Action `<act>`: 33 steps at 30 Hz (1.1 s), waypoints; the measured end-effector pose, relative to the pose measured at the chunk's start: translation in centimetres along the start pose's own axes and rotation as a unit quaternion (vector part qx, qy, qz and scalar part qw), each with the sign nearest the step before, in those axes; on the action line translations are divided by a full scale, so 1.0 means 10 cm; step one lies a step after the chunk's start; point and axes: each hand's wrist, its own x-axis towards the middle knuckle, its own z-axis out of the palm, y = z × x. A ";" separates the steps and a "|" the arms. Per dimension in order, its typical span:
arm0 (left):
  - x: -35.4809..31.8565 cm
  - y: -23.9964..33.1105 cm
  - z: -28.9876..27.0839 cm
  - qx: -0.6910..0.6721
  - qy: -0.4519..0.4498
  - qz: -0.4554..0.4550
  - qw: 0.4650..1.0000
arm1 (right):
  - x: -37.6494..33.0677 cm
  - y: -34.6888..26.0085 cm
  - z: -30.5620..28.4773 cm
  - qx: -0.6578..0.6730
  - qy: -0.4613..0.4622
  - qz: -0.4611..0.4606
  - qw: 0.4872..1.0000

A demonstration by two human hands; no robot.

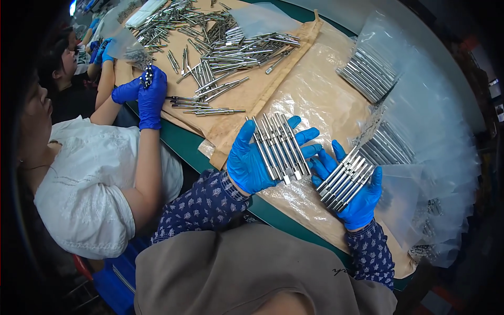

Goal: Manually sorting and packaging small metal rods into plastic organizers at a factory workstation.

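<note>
Lying across both open hands, left (252, 157), right (352, 191), metal rods (278, 144)

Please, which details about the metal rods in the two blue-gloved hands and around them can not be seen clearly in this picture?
- Head view: left hand palm is covered by its row of metal rods.
- Right hand: the rods overlap, so their count is uncertain.
- Bagged rods: blurred by clear plastic.
- Loose rod pile: too small and tangled to count.
- Co-worker's gloved hands: the dark small item held is unclear.
</note>
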 end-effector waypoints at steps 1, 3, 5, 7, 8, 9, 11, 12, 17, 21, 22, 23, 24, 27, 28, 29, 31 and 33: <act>-0.01 0.00 0.00 -0.001 0.000 -0.001 1.000 | 0.00 0.01 0.00 0.003 0.005 -0.003 1.000; -0.05 0.02 0.03 -0.007 0.002 0.006 1.000 | 0.00 0.01 -0.02 0.002 0.006 -0.004 1.000; -0.08 0.02 0.03 -0.003 0.008 0.006 1.000 | 0.00 0.01 -0.03 -0.010 0.004 0.000 1.000; -0.14 0.04 0.05 -0.008 0.012 0.008 1.000 | -0.01 0.00 -0.02 -0.008 0.004 0.001 1.000; -0.14 0.02 0.02 -0.009 0.013 0.020 1.000 | -0.01 0.00 -0.02 -0.007 0.006 0.001 1.000; -0.15 0.02 0.02 -0.008 0.014 0.019 1.000 | -0.01 0.00 -0.03 -0.006 0.005 0.001 1.000; -0.15 0.02 0.05 0.005 -0.023 0.033 0.999 | -0.02 -0.01 -0.05 -0.008 -0.020 0.013 1.000; -0.12 0.01 0.05 0.005 -0.050 0.035 0.998 | -0.02 -0.01 -0.05 -0.008 -0.020 0.011 1.000; -0.01 -0.04 0.04 0.013 -0.048 0.002 0.999 | -0.03 -0.01 -0.06 -0.003 -0.009 0.008 1.000; 0.00 -0.05 0.00 0.005 -0.008 -0.003 1.000 | -0.01 -0.02 -0.07 -0.015 -0.015 0.002 1.000; -0.01 -0.05 0.01 0.008 -0.014 0.000 1.000 | -0.01 -0.02 -0.06 -0.019 -0.003 -0.006 1.000; -0.01 -0.06 0.02 0.011 -0.020 0.003 1.000 | -0.02 -0.03 -0.07 -0.019 -0.001 -0.007 1.000; -0.02 -0.06 0.02 0.017 -0.019 0.006 1.000 | -0.02 -0.04 -0.08 -0.017 -0.008 -0.002 1.000; -0.05 -0.06 0.02 0.015 -0.046 0.020 0.999 | -0.02 -0.04 -0.10 -0.019 0.003 0.000 1.000; -0.06 -0.06 0.04 0.028 -0.042 0.022 0.998 | -0.02 -0.04 -0.10 -0.014 -0.005 0.003 1.000; -0.07 -0.06 0.05 0.027 -0.043 0.021 0.998 | -0.03 -0.05 -0.10 -0.009 -0.013 0.006 1.000; -0.08 -0.07 0.04 0.026 -0.064 0.014 0.997 | -0.05 -0.05 -0.11 -0.006 -0.028 -0.012 1.000; -0.07 -0.05 0.04 0.017 -0.073 -0.002 0.997 | -0.08 -0.06 -0.10 0.002 -0.062 -0.044 0.997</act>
